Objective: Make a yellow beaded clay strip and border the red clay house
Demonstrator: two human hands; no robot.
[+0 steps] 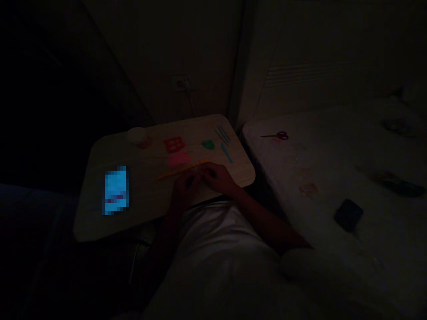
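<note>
In dim light my left hand [184,186] and my right hand [217,176] meet near the front edge of the small table [147,211]. The fingers of both are curled in and pressed together; whatever they pinch is too dark to make out. Just beyond them lies a long, thin orange-yellow strip [180,170], partly hidden by my hands. Behind that strip are a pink flat piece [179,159] and a red frame-like mould [174,144]. A green piece [208,144] rests farther right, beside a blue plastic knife [226,153].
Several thin sticks [223,134] lie at the table's far right corner. A pale tub [137,134] stands at the back left, and a bright, blurred-out screen [115,191] is at left. On the pale surface at right are scissors [278,136] and a dark square object [348,215].
</note>
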